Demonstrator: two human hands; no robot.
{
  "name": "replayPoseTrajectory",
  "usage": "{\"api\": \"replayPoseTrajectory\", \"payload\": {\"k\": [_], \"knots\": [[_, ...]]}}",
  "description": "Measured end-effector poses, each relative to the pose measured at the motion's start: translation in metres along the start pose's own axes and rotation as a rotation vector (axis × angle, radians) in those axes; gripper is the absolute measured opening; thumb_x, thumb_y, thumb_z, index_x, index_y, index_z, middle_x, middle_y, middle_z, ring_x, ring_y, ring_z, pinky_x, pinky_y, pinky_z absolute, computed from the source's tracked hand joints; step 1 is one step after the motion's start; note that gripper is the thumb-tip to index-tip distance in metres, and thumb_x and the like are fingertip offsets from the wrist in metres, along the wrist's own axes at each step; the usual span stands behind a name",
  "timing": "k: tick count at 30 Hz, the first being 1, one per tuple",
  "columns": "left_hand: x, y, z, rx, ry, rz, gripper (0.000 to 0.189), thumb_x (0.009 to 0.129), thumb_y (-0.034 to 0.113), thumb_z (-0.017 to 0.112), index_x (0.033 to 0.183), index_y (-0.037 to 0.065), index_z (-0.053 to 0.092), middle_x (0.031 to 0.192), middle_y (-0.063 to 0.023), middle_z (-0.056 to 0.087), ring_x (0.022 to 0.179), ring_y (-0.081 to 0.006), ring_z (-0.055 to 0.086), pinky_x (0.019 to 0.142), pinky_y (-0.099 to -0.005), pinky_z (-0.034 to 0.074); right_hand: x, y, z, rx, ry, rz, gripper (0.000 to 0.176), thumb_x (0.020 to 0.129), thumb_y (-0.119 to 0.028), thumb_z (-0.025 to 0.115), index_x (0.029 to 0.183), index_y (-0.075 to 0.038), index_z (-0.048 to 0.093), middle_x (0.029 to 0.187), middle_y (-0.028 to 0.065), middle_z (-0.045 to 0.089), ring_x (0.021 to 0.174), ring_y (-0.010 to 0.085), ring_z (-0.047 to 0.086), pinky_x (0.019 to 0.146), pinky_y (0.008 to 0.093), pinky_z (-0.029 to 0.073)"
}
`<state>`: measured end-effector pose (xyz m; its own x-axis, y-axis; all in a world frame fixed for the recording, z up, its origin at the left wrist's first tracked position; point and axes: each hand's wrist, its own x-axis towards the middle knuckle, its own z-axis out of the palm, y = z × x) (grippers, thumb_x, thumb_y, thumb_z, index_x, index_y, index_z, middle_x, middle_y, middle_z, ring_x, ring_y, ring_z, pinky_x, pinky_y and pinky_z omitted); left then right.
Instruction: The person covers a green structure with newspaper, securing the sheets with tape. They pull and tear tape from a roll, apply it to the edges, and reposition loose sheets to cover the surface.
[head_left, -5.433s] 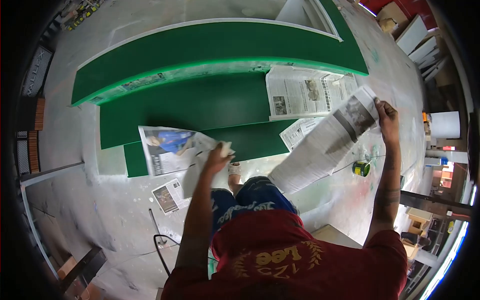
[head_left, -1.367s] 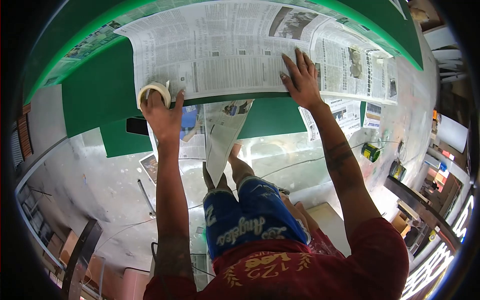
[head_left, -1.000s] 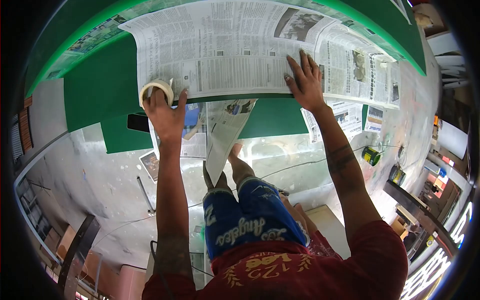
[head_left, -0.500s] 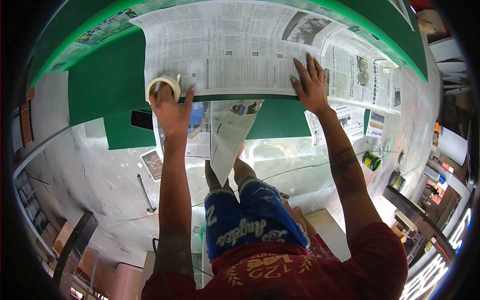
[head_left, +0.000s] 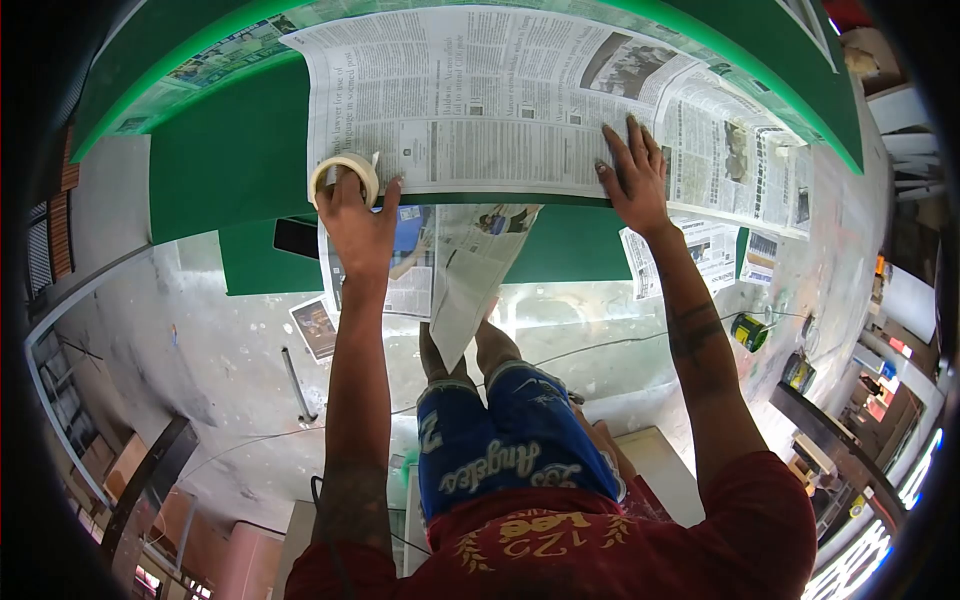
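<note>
"What carried things on your feed?"
"I saw newspaper sheets (head_left: 470,150) lying across a green desk (head_left: 225,155)."
"And lower?"
"I saw a can (head_left: 749,332) and a thin bar (head_left: 296,384) on the grey floor (head_left: 225,390)."

newspaper (head_left: 480,110): "lawyer for use of" | shorts (head_left: 515,430): "Los Angeles", "2" | shirt (head_left: 575,562): "Lee"

Yellow-labelled can (head_left: 750,332) at right of frame; thin bar (head_left: 296,384) on grey floor (head_left: 215,370), left of centre; pinkish rounded object (head_left: 252,562), lower left.
</note>
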<state>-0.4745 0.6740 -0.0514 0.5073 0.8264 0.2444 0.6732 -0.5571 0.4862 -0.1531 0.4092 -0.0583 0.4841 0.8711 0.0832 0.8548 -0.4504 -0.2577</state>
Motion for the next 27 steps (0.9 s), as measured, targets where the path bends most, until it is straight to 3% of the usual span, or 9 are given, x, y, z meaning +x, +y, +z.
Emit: {"api": "replayPoseTrajectory", "payload": {"k": [9,11,12,13,17,19,23,25,27], "knots": [[-0.004,0.013,-0.012,-0.116,0.122,-0.096,0.033,0.083,0.016,0.083,0.103,-0.005,0.068,0.1,-0.0212,0.07,0.096,-0.041,0.061,0.091,-0.0505,0.051,0.001,0.001,-0.003,0.04,0.002,0.006,0.058,0.099,-0.034,0.063,0.155,-0.022,0.05,0.169,0.0229,0.028,0.152,0.0475,0.027,0.123,0.0613,0.017],[-0.011,0.016,-0.019,-0.242,0.172,-0.334,0.035,0.091,0.023,0.079,0.111,-0.003,0.068,0.107,-0.0211,0.07,0.099,-0.0349,0.067,0.08,-0.0431,0.056,0.003,0.002,-0.006,0.062,-0.01,0.01,0.058,0.099,-0.032,0.065,0.154,-0.021,0.052,0.168,0.0229,0.029,0.152,0.047,0.027,0.123,0.0611,0.018],[-0.016,0.019,-0.019,-0.323,0.237,-0.357,0.029,0.099,0.022,0.072,0.114,-0.002,0.067,0.111,-0.0158,0.071,0.097,-0.0233,0.069,0.082,-0.0365,0.055,0.003,0.002,-0.009,0.095,-0.012,0.007,0.057,0.098,-0.03,0.066,0.153,-0.02,0.053,0.168,0.0228,0.03,0.151,0.0465,0.028,0.123,0.0608,0.018],[-0.017,0.025,-0.025,-0.318,0.245,-0.36,0.029,0.099,0.022,0.072,0.114,-0.002,0.067,0.111,-0.0158,0.071,0.097,-0.0233,0.069,0.082,-0.0365,0.055,0.004,0.003,-0.01,0.128,-0.013,0.002,0.057,0.098,-0.028,0.068,0.152,-0.019,0.054,0.167,0.0227,0.031,0.151,0.046,0.028,0.123,0.0604,0.018],[-0.025,0.04,-0.05,-0.911,0.178,-0.324,0.02,0.106,0.015,0.063,0.119,0.001,0.067,0.11,-0.0065,0.071,0.097,-0.0139,0.064,0.092,-0.0314,0.051,0.011,-0.018,-0.025,0.059,0.124,0.01,0.052,0.096,-0.023,0.069,0.146,-0.018,0.06,0.165,0.0191,0.038,0.149,0.0443,0.032,0.12,0.0581,0.023],[-0.033,0.042,-0.054,-1.268,0.0,-0.357,0.019,0.106,0.014,0.064,0.119,0.001,0.067,0.109,-0.0053,0.071,0.1,-0.0132,0.064,0.095,-0.0324,0.051,0.016,-0.051,-0.039,-0.021,0.207,-0.011,0.045,0.094,-0.013,0.071,0.139,-0.013,0.065,0.155,0.0184,0.052,0.141,0.0385,0.045,0.115,0.0517,0.033],[-0.053,0.054,-0.048,-1.339,-0.105,-0.322,0.023,0.101,0.008,0.071,0.122,0.001,0.065,0.11,-0.0045,0.071,0.102,-0.0139,0.067,0.096,-0.0326,0.053,0.017,-0.139,-0.06,0.689,0.174,-0.016,0.036,0.089,0.002,0.074,0.125,-0.004,0.071,0.122,0.0143,0.073,0.115,0.0309,0.066,0.102,0.0403,0.047],[-0.059,0.066,-0.052,-1.332,-0.151,-0.279,0.028,0.104,0.017,0.069,0.126,0.001,0.063,0.114,-0.0043,0.07,0.104,-0.0134,0.066,0.096,-0.0314,0.052,0.016,-0.179,-0.078,0.864,-0.107,-0.05,0.036,0.09,-0.004,0.076,0.125,-0.004,0.07,0.122,0.0143,0.072,0.116,0.0324,0.065,0.102,0.0414,0.048],[-0.063,0.078,-0.051,-1.601,-0.168,-0.442,0.035,0.108,0.028,0.062,0.132,0.003,0.059,0.118,-0.0048,0.068,0.109,-0.0125,0.064,0.099,-0.0304,0.051,0.016,-0.211,-0.08,0.951,-0.203,-0.139,0.039,0.089,-0.01,0.079,0.126,-0.004,0.07,0.121,0.0142,0.071,0.116,0.0334,0.064,0.1,0.0413,0.05]]}}
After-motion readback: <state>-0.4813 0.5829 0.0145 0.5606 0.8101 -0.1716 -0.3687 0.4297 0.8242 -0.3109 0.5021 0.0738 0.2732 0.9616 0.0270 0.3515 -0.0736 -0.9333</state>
